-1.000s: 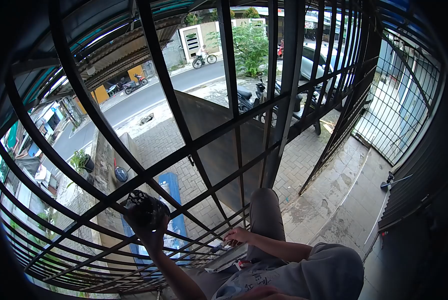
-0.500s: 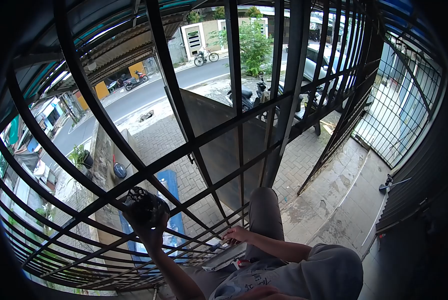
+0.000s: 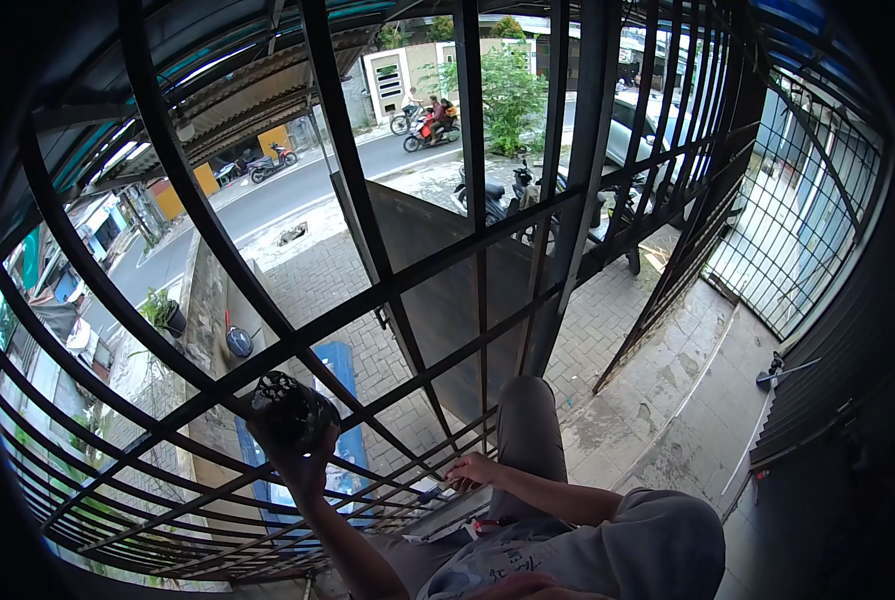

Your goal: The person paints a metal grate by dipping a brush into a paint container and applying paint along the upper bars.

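My left hand [image 3: 306, 468] is raised at the left, its fingers wrapped round a dark, rounded container [image 3: 294, 412]. The container's opening is black with pale, glossy patches, like paint. Low in the middle, my right hand [image 3: 471, 470] is closed on a small paintbrush [image 3: 432, 494] whose head points left. The brush head is at the lower bars of a dark metal grille [image 3: 353, 292]; I cannot tell whether it touches them. My bent knee [image 3: 530, 408] is just beyond the right hand.
A dark sheet-metal panel [image 3: 438, 290] stands beyond the bars. Outside are a blue bench-like object [image 3: 338, 375], parked motorbikes [image 3: 488, 190], a silver car [image 3: 648, 125] and a road [image 3: 268, 205] with riders. At right, a mesh gate [image 3: 788, 200] borders a tiled floor [image 3: 658, 400].
A red motorbike carrying riders has appeared on the road, in front of the bicycle. Both hands stay in nearly the same places, still holding the container and the paintbrush.
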Demonstrator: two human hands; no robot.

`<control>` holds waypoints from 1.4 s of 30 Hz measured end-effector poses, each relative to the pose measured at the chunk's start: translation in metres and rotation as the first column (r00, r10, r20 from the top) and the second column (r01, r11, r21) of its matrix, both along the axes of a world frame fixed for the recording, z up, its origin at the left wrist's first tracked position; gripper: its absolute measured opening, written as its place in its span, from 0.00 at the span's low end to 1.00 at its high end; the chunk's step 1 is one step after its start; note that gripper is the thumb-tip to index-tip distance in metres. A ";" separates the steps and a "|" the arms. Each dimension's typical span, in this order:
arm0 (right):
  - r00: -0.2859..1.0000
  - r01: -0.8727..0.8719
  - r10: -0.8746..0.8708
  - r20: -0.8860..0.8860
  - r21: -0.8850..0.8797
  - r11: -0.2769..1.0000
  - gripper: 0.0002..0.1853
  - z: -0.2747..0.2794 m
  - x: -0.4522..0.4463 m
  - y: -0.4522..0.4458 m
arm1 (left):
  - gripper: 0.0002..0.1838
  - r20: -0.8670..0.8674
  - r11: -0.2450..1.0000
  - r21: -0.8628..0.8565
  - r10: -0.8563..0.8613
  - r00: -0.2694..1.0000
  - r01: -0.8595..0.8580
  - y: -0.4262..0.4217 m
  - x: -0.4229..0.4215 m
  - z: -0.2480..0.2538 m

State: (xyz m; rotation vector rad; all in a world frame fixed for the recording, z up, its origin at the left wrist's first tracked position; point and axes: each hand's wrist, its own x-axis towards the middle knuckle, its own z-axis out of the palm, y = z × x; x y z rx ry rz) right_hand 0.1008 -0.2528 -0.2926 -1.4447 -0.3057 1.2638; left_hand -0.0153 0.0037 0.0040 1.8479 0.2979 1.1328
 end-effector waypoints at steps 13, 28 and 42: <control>1.000 0.005 -0.005 0.024 -0.021 1.000 0.19 0.003 0.000 0.001 | 0.49 0.048 0.999 -0.042 0.008 0.999 -0.006 -0.005 0.001 0.003; 0.999 -0.036 0.038 0.030 -0.050 0.998 0.18 0.008 0.003 0.002 | 0.44 0.046 0.994 -0.113 0.003 0.999 0.002 -0.015 0.003 0.015; 0.999 -0.026 0.026 0.028 -0.002 1.000 0.17 -0.007 0.003 0.004 | 0.62 -0.037 1.000 -0.027 -0.009 0.999 0.008 0.005 -0.002 -0.003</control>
